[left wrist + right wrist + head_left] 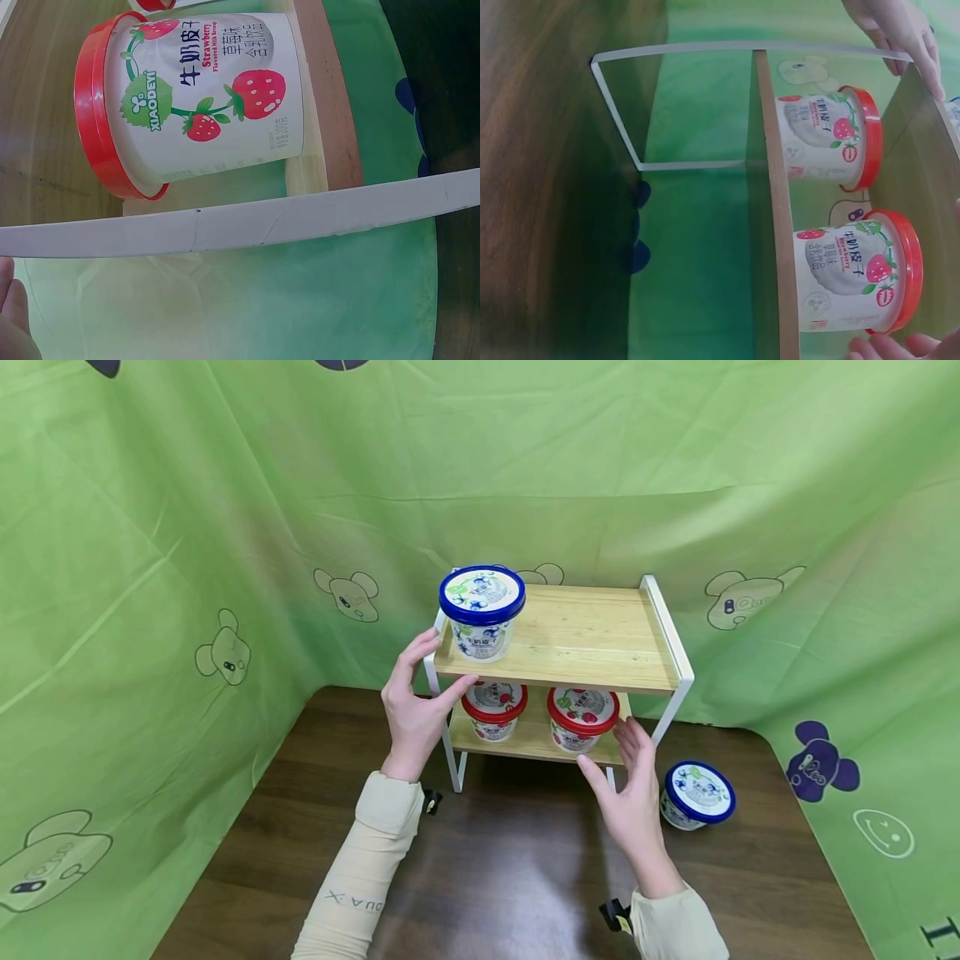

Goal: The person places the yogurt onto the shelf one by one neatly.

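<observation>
A blue-lidded tub [482, 614] stands at the left end of the top shelf [588, 635]. Just below and left of it is my left hand [416, 718], thumb and fingers spread around the shelf's front left corner. On the lower shelf [531, 739] are two red-lidded strawberry tubs, a left one [495, 710] and a right one [581, 718]. My right hand [633, 793] is beside the right tub, fingers along its right side and thumb in front, with a gap between them. In the right wrist view, fingertips [889, 349] show close to that tub's red lid.
Another blue-lidded tub [697, 795] sits on the dark wooden table [495, 860], right of the rack. White metal side frames [667, 635] hold the two shelves. Green printed cloth [570, 460] hangs behind and along both sides.
</observation>
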Available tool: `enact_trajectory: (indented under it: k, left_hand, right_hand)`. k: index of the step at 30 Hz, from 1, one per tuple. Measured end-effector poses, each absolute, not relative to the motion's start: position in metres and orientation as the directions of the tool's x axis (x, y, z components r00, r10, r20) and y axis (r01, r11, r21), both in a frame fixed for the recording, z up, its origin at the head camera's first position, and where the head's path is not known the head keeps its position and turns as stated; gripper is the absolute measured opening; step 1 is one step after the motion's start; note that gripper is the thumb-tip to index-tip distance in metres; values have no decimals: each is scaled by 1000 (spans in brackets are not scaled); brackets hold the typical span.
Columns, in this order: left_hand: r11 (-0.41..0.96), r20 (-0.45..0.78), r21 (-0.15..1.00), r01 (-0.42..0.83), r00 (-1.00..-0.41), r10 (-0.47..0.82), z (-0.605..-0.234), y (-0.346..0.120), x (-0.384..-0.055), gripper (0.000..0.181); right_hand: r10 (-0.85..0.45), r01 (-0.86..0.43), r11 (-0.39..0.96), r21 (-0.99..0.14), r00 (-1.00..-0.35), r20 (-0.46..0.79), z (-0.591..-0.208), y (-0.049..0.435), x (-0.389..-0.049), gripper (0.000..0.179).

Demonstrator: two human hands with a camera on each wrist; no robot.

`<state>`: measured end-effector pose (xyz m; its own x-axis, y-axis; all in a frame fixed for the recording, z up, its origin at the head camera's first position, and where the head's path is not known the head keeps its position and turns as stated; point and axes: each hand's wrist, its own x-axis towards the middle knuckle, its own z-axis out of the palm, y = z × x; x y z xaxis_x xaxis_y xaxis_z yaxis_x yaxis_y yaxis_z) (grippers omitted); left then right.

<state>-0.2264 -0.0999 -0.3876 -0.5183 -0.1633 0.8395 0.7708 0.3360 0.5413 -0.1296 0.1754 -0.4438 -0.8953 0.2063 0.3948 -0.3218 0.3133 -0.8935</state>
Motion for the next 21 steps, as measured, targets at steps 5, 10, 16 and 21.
enact_trajectory:
  k: [5,10,16,21]
  left_hand:
    - [337,840,540,771,-517,-163,-388,-100,-227,66]
    - [342,844,534,773,-513,-159,-389,-100,-227,66]
    - [339,845,533,775,-511,-161,-388,-100,-228,66]
    - [334,844,535,776,-511,-167,-389,-100,-228,65]
  right_hand:
    - [248,-372,305,-877,-858,450,-423,166,-118,69]
    - [313,-415,258,-872,-819,482,-418,163,-114,57]
    - [361,-420,232,-877,-801,479,-418,168,-113,47]
    - [393,-443,202,-874,-780,487,-430,177,-119,43]
